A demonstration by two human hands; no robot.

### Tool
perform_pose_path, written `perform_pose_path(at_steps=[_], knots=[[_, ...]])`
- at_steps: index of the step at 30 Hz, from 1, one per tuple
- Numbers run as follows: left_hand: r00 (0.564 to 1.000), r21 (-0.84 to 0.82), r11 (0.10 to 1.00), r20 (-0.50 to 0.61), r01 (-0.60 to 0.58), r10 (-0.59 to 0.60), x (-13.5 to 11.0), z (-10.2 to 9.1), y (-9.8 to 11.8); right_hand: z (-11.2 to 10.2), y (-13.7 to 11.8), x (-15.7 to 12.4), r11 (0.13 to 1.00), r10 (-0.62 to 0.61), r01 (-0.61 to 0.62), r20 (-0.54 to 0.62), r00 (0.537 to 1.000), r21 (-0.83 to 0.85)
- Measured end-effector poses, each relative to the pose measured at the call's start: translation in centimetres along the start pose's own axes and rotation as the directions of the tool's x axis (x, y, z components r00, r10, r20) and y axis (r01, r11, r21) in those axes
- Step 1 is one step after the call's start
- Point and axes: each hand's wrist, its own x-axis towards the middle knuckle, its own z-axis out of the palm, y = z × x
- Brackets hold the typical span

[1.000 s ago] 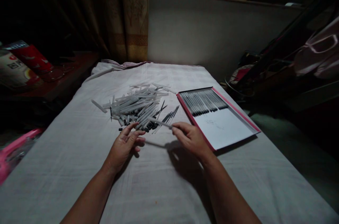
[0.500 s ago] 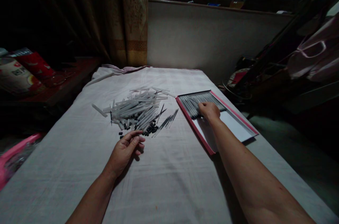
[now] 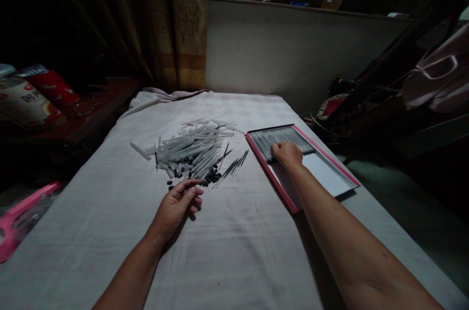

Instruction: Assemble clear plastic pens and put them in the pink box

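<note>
My left hand (image 3: 179,208) rests at the near edge of a loose heap of translucent plastic tubes (image 3: 190,146). Its fingers are loosely bent and apart, and I see nothing in them. Several small black caps (image 3: 210,175) lie just beyond its fingertips. To their right is a small fan of thin sticks with dark tips (image 3: 232,168). My right hand (image 3: 287,155) is closed over a shallow box with a red edge (image 3: 269,178), at the near end of a row of slim grey tubes with black ends (image 3: 286,136). Whatever its fingers pinch is hidden.
A white cloth (image 3: 220,246) covers the table. White lining (image 3: 331,175) shows in the near part of the box. At the left stand a red package (image 3: 54,86) and a pink-handled item (image 3: 25,212). A curtain (image 3: 183,27) and a wall (image 3: 286,51) border the far side.
The right hand has shifted slightly left over the row; the thin stick that showed at its fingertips no longer stands out. The left hand keeps its pose. The view has moved slightly.
</note>
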Motion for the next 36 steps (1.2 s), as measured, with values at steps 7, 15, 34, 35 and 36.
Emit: perform_pose_path(at_steps=[7, 15, 34, 35, 36], knots=[[1.0, -0.007, 1.0, 0.012, -0.021, 0.021, 0.1, -0.1, -0.1, -1.1, 0.9, -0.5, 0.999, -0.021, 0.022, -0.038, 0.999, 0.033], [1.0, -0.031, 0.999, 0.009, -0.022, 0.023, 0.5, -0.4, -0.1, -1.1, -4.3, -4.5, 0.902, -0.376, 0.391, -0.111, 0.92, 0.181], [0.996, -0.102, 0.991, -0.031, -0.084, 0.081, 0.7, -0.5, -0.2, 2.2, -11.7, -7.9, 0.553, -0.807, 0.829, 0.198, 0.557, -0.081], [0.996, -0.098, 0.992, -0.029, -0.081, 0.078, 0.7, -0.5, -0.1, 2.2, -11.5, -7.9, 0.551, -0.809, 0.831, 0.196, 0.554, -0.075], [0.997, -0.094, 0.993, -0.025, -0.077, 0.075, 0.7, -0.4, -0.1, 2.2, -11.1, -7.8, 0.555, -0.81, 0.829, 0.186, 0.556, -0.064]])
